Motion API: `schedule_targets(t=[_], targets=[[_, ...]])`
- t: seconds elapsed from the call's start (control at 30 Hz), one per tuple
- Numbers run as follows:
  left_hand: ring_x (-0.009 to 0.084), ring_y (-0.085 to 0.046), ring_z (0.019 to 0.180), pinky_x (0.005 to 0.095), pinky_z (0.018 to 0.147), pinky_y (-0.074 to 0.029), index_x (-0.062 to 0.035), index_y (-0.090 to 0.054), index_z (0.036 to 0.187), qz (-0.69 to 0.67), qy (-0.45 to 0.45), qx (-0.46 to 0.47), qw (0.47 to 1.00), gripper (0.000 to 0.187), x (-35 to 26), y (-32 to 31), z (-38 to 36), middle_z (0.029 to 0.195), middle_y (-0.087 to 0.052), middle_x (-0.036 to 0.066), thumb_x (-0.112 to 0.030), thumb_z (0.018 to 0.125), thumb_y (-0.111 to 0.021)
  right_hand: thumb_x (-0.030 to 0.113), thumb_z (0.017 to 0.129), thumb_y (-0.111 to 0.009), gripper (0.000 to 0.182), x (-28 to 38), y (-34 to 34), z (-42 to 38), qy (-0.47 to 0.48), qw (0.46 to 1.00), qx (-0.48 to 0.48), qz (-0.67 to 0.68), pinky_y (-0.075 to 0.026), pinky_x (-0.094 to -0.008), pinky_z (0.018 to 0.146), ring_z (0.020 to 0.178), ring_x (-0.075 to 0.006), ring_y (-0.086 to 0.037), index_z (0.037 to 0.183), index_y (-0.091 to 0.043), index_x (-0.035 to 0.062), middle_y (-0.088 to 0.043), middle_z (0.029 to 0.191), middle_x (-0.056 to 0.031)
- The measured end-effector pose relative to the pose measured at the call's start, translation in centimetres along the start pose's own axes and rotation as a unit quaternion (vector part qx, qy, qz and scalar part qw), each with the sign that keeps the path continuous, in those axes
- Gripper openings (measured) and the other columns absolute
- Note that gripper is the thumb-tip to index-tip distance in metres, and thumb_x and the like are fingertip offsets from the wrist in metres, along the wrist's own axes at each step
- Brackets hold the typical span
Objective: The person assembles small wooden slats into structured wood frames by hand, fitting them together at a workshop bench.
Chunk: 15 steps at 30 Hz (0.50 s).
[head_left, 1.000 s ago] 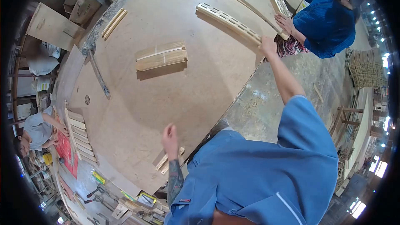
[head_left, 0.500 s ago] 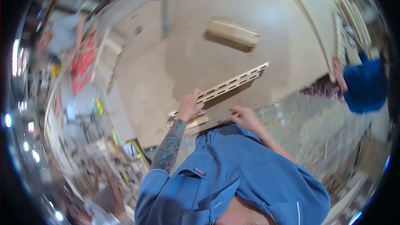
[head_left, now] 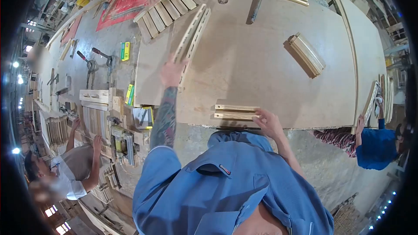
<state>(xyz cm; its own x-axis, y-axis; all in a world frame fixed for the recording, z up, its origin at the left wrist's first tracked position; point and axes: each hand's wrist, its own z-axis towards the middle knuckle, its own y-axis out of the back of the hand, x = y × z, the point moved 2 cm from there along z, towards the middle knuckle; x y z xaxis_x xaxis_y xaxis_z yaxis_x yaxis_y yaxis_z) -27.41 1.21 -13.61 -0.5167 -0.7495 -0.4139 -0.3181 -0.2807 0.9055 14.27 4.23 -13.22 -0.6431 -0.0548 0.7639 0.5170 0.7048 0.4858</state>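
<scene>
My left hand point(head_left: 173, 74) is closed round the near end of a pair of long slotted wooden rails point(head_left: 194, 35). They point away over the board, their far ends near a slatted wooden panel point(head_left: 165, 9). At the table's front edge, two short wooden strips with holes at their ends point(head_left: 235, 112) lie side by side. My right hand point(head_left: 269, 122) is at their right end, fingers partly spread, fingertips right at the wood.
A bundle of wooden strips point(head_left: 307, 55) and a hammer point(head_left: 258, 1) lie on the large board point(head_left: 248, 61). Clamps point(head_left: 106, 56) and yellow-green boxes point(head_left: 126, 51) are to the left. Other people work at lower left point(head_left: 72, 169), far right point(head_left: 376, 148) and the top.
My left hand has swung the slotted rails left and away from me, turning them lengthwise. My right hand has come to the short strips. The whole view has turned.
</scene>
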Motion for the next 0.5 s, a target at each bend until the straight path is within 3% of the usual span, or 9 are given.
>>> schedule_targets(t=[0.03,0.13,0.2,0.23,0.27,0.3,0.37,0.43,0.5], targets=[[0.0393,-0.067,0.096,0.0486,0.08,-0.053,-0.0151,-0.058,0.131,-0.003,0.0,0.005,1.0,0.061,1.4,0.5,-0.1,0.102,-0.071,0.021,-0.047,0.081,-0.072,0.024,0.086,-0.074,0.045,0.1,0.4,0.5,-0.004,1.0,-0.001,-0.003,-0.055,-0.0398,0.083,0.093,-0.033,-0.07,0.125,-0.062,0.0044,-0.07,0.109,-0.0191],[0.0362,-0.069,0.091,0.0448,0.076,-0.054,-0.0143,-0.065,0.121,-0.051,-0.103,-0.051,0.992,0.048,4.8,2.2,-4.2,0.097,-0.071,0.02,-0.043,0.084,-0.073,0.02,0.077,-0.08,0.072,1.5,2.5,1.4,0.101,0.966,-0.194,-0.141,-0.044,-0.045,0.104,0.127,-0.0371,-0.051,0.142,-0.049,0.0134,-0.053,0.139,-0.0201],[0.031,-0.069,0.091,0.0403,0.074,-0.055,-0.0142,-0.071,0.111,-0.081,-0.146,0.111,0.98,0.034,4.1,2.9,-8.2,0.101,-0.072,0.014,-0.036,0.086,-0.073,0.019,0.072,-0.083,0.088,4.3,4.4,2.0,0.142,0.939,-0.229,-0.213,-0.037,-0.0473,0.111,0.138,-0.0382,-0.039,0.149,-0.04,0.0184,-0.042,0.15,-0.019],[0.031,-0.069,0.091,0.0403,0.074,-0.055,-0.0142,-0.071,0.111,-0.081,-0.143,0.127,0.978,0.034,4.3,2.0,-9.7,0.101,-0.072,0.014,-0.036,0.086,-0.073,0.02,0.07,-0.084,0.095,4.6,4.8,2.3,0.145,0.935,-0.222,-0.237,-0.034,-0.0483,0.113,0.141,-0.0388,-0.035,0.152,-0.036,0.0202,-0.037,0.154,-0.0183],[0.0292,-0.069,0.091,0.0391,0.073,-0.055,-0.0145,-0.071,0.109,-0.106,-0.258,0.131,0.951,0.031,4.0,1.3,-11.3,0.102,-0.071,0.011,-0.034,0.085,-0.074,0.02,0.07,-0.084,0.095,3.9,4.8,2.6,0.133,0.937,-0.216,-0.239,-0.034,-0.0483,0.113,0.141,-0.0388,-0.035,0.152,-0.036,0.0202,-0.037,0.154,-0.0183],[0.0274,-0.068,0.09,0.0379,0.073,-0.055,-0.0148,-0.072,0.107,-0.133,-0.371,0.13,0.91,0.029,3.6,0.7,-12.5,0.103,-0.07,0.008,-0.032,0.084,-0.075,0.019,0.071,-0.082,0.086,3.0,4.6,2.9,0.163,0.919,-0.187,-0.306,-0.035,-0.0483,0.112,0.137,-0.0371,-0.04,0.148,-0.042,0.0186,-0.043,0.149,-0.0175],[0.0268,-0.067,0.09,0.0378,0.073,-0.054,-0.0149,-0.072,0.107,-0.122,-0.376,0.189,0.899,0.03,3.6,-0.9,-14.1,0.103,-0.069,0.006,-0.031,0.083,-0.075,0.018,0.073,-0.081,0.078,-0.5,4.3,3.2,0.183,0.897,-0.151,-0.373,-0.035,-0.0483,0.112,0.134,-0.0353,-0.044,0.144,-0.048,0.0169,-0.049,0.145,-0.0167],[0.0261,-0.067,0.091,0.0376,0.072,-0.054,-0.0151,-0.072,0.107,-0.108,-0.377,0.24,0.888,0.03,3.9,-2.4,-15.1,0.103,-0.067,0.004,-0.031,0.082,-0.075,0.018,0.074,-0.075,0.052,-4.7,3.6,3.5,0.124,0.928,0.007,-0.352,-0.045,-0.0445,0.1,0.115,-0.0295,-0.059,0.124,-0.063,0.0166,-0.067,0.12,-0.0115],[0.0274,-0.064,0.09,0.0392,0.074,-0.053,-0.0157,-0.071,0.11,-0.046,-0.403,0.235,0.883,0.032,4.6,-3.9,-15.1,0.099,-0.065,0.005,-0.028,0.08,-0.076,0.016,0.075,-0.072,0.04,-5.6,3.2,3.1,0.137,0.933,-0.01,-0.333,-0.046,-0.0437,0.096,0.106,-0.0273,-0.062,0.115,-0.066,0.0159,-0.068,0.108,-0.0082]])
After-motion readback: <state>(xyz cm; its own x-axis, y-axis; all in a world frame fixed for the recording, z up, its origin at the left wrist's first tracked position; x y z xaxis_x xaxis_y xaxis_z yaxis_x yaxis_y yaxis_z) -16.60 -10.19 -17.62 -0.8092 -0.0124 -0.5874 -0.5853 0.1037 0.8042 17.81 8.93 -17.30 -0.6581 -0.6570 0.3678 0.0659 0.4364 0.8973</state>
